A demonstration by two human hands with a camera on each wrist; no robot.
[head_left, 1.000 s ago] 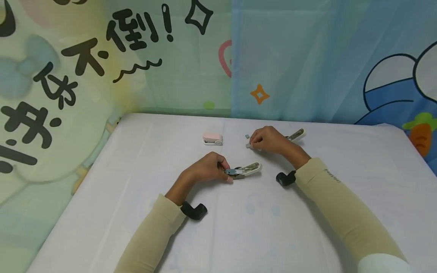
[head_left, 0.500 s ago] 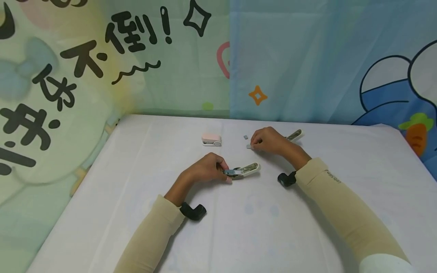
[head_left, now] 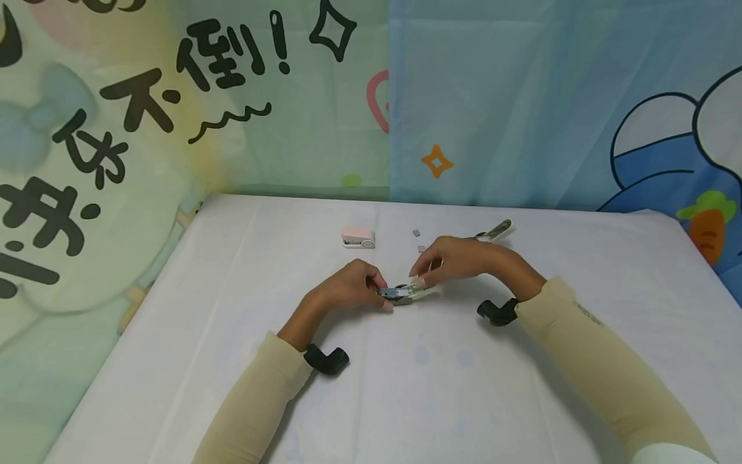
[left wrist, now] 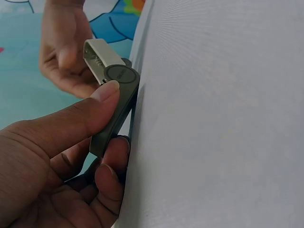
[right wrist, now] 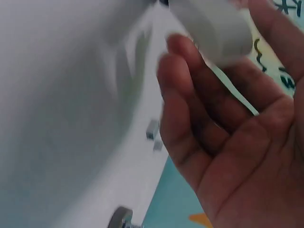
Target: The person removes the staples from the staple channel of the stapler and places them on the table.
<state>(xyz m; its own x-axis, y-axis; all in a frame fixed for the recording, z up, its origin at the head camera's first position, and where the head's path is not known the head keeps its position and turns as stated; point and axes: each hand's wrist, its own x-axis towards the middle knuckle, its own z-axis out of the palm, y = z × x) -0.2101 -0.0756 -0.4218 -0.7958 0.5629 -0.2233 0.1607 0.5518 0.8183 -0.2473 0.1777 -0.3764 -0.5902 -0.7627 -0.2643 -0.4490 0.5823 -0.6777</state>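
– Fingers first: how do those of the left hand [head_left: 350, 287] lie?

– Curled round the dark grey part of the stapler [head_left: 395, 293], with the thumb pressed on its side.

– And those of the right hand [head_left: 458, 261]?

– Bent, their tips over the stapler's white part. Whether they pinch anything, I can't tell; in the right-wrist view that white part stands in front of them and is blurred.

– So the stapler is between the two sets of fingers?

– Yes, opened out, reaching from the left fingertips to beneath the right ones.

– What lies beyond?

– Two small grey pieces [head_left: 416, 232] just past the right fingers. Behind the back of that hand, a second stapler [head_left: 500, 230], partly hidden. The pink stapler [head_left: 358, 238] sits past the left fingers, apart from them.
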